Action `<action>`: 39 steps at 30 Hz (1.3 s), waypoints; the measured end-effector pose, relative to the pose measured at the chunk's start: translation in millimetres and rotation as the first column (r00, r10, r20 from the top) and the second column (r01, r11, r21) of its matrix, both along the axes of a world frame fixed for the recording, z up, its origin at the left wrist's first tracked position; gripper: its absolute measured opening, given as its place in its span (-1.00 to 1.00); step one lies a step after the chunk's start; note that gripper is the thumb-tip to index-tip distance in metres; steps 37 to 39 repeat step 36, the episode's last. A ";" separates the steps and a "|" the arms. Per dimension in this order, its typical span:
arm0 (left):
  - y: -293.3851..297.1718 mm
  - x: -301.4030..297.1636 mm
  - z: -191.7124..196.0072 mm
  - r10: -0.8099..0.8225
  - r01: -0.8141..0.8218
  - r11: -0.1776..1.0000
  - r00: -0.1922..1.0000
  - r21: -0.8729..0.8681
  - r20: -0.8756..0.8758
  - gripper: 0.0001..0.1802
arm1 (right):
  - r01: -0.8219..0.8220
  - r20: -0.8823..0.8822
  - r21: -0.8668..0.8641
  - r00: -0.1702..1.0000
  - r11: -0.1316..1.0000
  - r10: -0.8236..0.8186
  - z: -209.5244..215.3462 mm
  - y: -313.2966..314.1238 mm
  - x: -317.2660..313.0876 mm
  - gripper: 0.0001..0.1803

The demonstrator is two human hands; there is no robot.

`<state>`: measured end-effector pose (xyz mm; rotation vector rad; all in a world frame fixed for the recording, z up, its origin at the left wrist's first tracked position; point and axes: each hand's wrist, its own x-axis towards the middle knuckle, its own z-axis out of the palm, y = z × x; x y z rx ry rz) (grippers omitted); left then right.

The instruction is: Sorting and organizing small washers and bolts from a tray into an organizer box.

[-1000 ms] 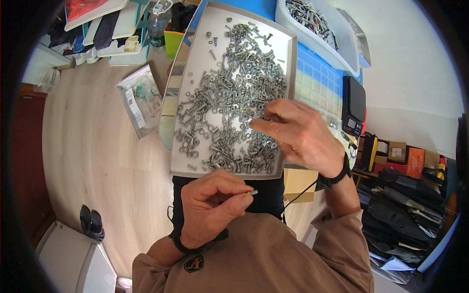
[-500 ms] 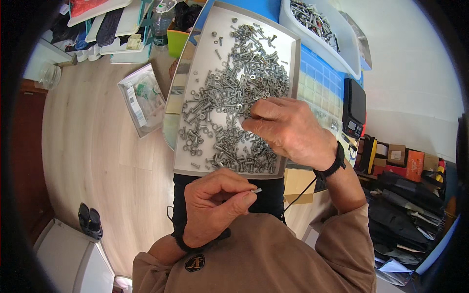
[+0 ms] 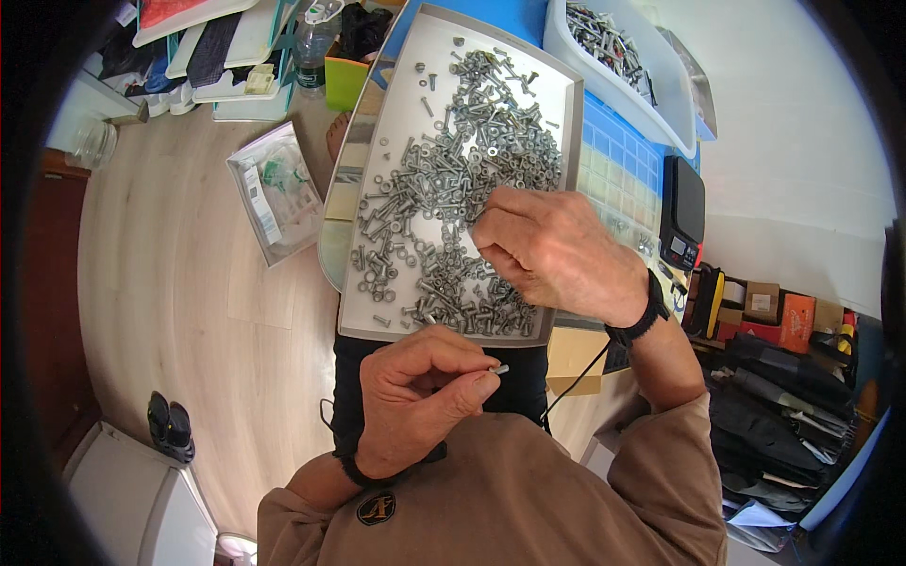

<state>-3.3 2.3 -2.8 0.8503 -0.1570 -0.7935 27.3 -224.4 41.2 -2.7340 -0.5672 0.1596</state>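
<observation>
Right hand [image 3: 557, 250]: fingertips buried in the pile of bolts and nuts [image 3: 453, 189], so whatever they pinch cannot be told; it also covers the lower right stretch of the grey tray [image 3: 377, 311]. Left hand [image 3: 420, 396]: only the tip of a small bolt [image 3: 501, 369] shows between thumb and forefinger, its remainder hidden in the fist. White bin [image 3: 661, 85], upper right of the frame: cut off by the top edge, contents too small to sort. Black scale [image 3: 681, 209], right of centre: display unreadable. Clear plastic packet [image 3: 274, 203], left of the tray: contents blurred. Items along the upper left rim: bent and clipped by the fisheye edge.
</observation>
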 end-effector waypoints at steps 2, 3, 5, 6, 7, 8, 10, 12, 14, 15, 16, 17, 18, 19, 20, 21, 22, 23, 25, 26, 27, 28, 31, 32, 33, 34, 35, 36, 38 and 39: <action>-0.9 -1.0 0.7 0.017 -0.017 1.000 1.000 -0.006 -0.015 -0.88 | 0.033 -0.018 0.036 0.999 0.999 -0.032 0.9 -0.3 -1.0 -0.86; -0.8 -1.2 1.1 0.019 -0.019 1.000 1.000 -0.006 -0.013 -0.88 | 0.053 -0.038 0.096 0.998 0.994 -0.049 0.6 -2.3 -2.7 -0.86; -0.8 -1.3 2.8 0.017 -0.017 1.000 1.000 0.013 -0.012 -0.90 | 0.071 -0.057 0.158 0.996 0.985 -0.063 3.1 -5.9 -6.0 -0.86; -1.4 -1.5 3.5 0.017 -0.016 1.000 1.000 0.012 -0.009 -0.90 | 0.137 -0.147 0.231 0.984 0.963 -0.104 6.3 -7.9 -8.5 -0.86; -2.1 -1.8 4.2 0.014 -0.013 0.999 1.000 0.032 -0.014 -0.90 | 0.206 -0.238 0.296 0.962 0.933 -0.137 8.5 -9.6 -10.4 -0.86; -3.2 -2.1 5.2 0.011 -0.010 0.999 1.000 0.052 -0.018 -0.91 | 0.205 -0.235 0.297 0.962 0.933 -0.137 7.2 -12.1 -12.1 -0.86; -5.1 -3.6 8.3 0.023 -0.021 0.998 0.999 0.058 -0.032 -0.92 | 0.210 -0.200 0.434 0.971 0.876 -0.134 2.9 -16.4 -16.1 -0.86; -8.1 -5.1 12.0 0.036 -0.034 0.998 0.998 0.062 -0.045 -0.93 | 0.265 -0.262 0.494 0.953 0.828 -0.148 7.7 -16.2 -22.2 -0.90; -12.3 -6.5 15.7 0.029 -0.026 0.998 0.999 0.061 -0.034 -0.92 | 0.319 -0.324 0.545 0.933 0.776 -0.156 13.2 -16.5 -30.8 -0.88; -14.8 -7.8 17.4 0.033 -0.031 0.998 0.999 0.059 -0.027 -0.92 | 0.377 -0.395 0.598 0.906 0.707 -0.148 16.0 -17.6 -35.2 -0.91; -17.8 -9.4 19.1 0.035 -0.033 0.998 0.999 0.053 -0.037 -0.92 | 0.435 -0.464 0.640 0.876 0.633 -0.133 18.3 -18.0 -39.6 -0.94; -21.0 -10.9 20.6 0.037 -0.035 0.998 0.998 0.046 -0.047 -0.91 | 0.428 -0.457 0.640 0.880 0.638 -0.131 18.1 -18.0 -44.6 -0.94; -24.9 -12.0 22.5 0.039 -0.037 0.999 0.998 0.039 -0.041 -0.91 | 0.455 -0.487 0.694 0.867 0.558 -0.102 16.6 -18.5 -51.3 -0.92; -29.0 -12.7 23.9 0.043 -0.040 0.998 0.997 0.054 -0.064 -0.91 | 0.482 -0.514 0.738 0.855 0.473 -0.070 15.8 -18.8 -57.9 -0.88; -32.8 -13.4 24.9 0.047 -0.041 0.997 0.995 0.069 -0.088 -0.91 | 0.478 -0.509 0.736 0.858 0.480 -0.074 15.9 -17.8 -64.4 -0.88; -36.3 -14.4 25.4 0.049 -0.044 0.997 0.995 0.062 -0.084 -0.91 | 0.479 -0.503 0.760 0.862 0.438 -0.070 15.6 -16.2 -70.5 -0.87; -39.8 -15.5 25.5 0.052 -0.047 0.996 0.996 0.069 -0.079 -0.92 | 0.480 -0.497 0.783 0.865 0.396 -0.067 16.2 -15.6 -75.7 -0.85; -43.1 -16.9 25.6 0.055 -0.050 0.996 0.996 0.077 -0.074 -0.92 | 0.469 -0.491 0.789 0.870 0.398 -0.051 17.7 -16.3 -79.6 -0.82; -49.7 -20.4 27.0 0.061 -0.058 0.996 0.997 0.069 -0.046 -0.92 | 0.471 -0.488 0.791 0.871 0.391 -0.060 16.5 -16.5 -89.0 -0.82; -52.5 -22.2 27.5 0.069 -0.067 0.995 0.997 0.068 -0.021 -0.93 | 0.474 -0.489 0.795 0.870 0.378 -0.063 15.5 -17.8 -92.4 -0.82; -54.6 -23.5 27.4 0.066 -0.064 0.996 0.998 0.063 -0.019 -0.93 | 0.471 -0.487 0.784 0.871 0.403 -0.071 15.4 -20.6 -95.0 -0.81; -56.3 -24.7 27.2 0.060 -0.060 0.996 0.998 0.066 0.003 -0.93 | 0.471 -0.485 0.784 0.871 0.404 -0.075 16.4 -21.6 -97.5 -0.81; -59.4 -26.4 23.9 0.049 -0.052 0.996 0.998 0.078 0.035 -0.93 | 0.485 -0.487 0.792 0.868 0.370 -0.096 16.8 -23.0 -104.6 -0.81; -59.9 -26.6 22.6 0.044 -0.048 0.995 0.998 0.088 0.044 -0.93 | 0.493 -0.498 0.791 0.863 0.362 -0.086 15.4 -24.0 -106.5 -0.82; -61.1 -27.1 22.4 0.043 -0.047 0.995 0.998 0.086 0.045 -0.93 | 0.501 -0.508 0.789 0.857 0.355 -0.080 14.9 -25.1 -108.7 -0.82; -62.2 -27.6 22.4 0.042 -0.046 0.995 0.998 0.089 0.054 -0.92 | 0.501 -0.507 0.789 0.858 0.356 -0.082 14.4 -25.9 -110.5 -0.82; -63.4 -28.1 22.6 0.041 -0.046 0.995 0.997 0.092 0.062 -0.91 | 0.516 -0.520 0.783 0.850 0.347 -0.089 13.8 -26.6 -112.0 -0.82; -63.9 -27.9 22.3 0.039 -0.045 0.995 0.997 0.093 0.062 -0.91 | 0.531 -0.533 0.777 0.841 0.337 -0.096 12.0 -27.4 -113.2 -0.82; -63.9 -27.9 22.3 0.039 -0.045 0.995 0.997 0.093 0.062 -0.91 | 0.531 -0.533 0.777 0.841 0.337 -0.096 12.0 -27.4 -113.2 -0.82; -63.9 -27.9 22.3 0.039 -0.045 0.995 0.997 0.093 0.062 -0.91 | 0.531 -0.533 0.777 0.841 0.337 -0.096 12.0 -27.4 -113.2 -0.82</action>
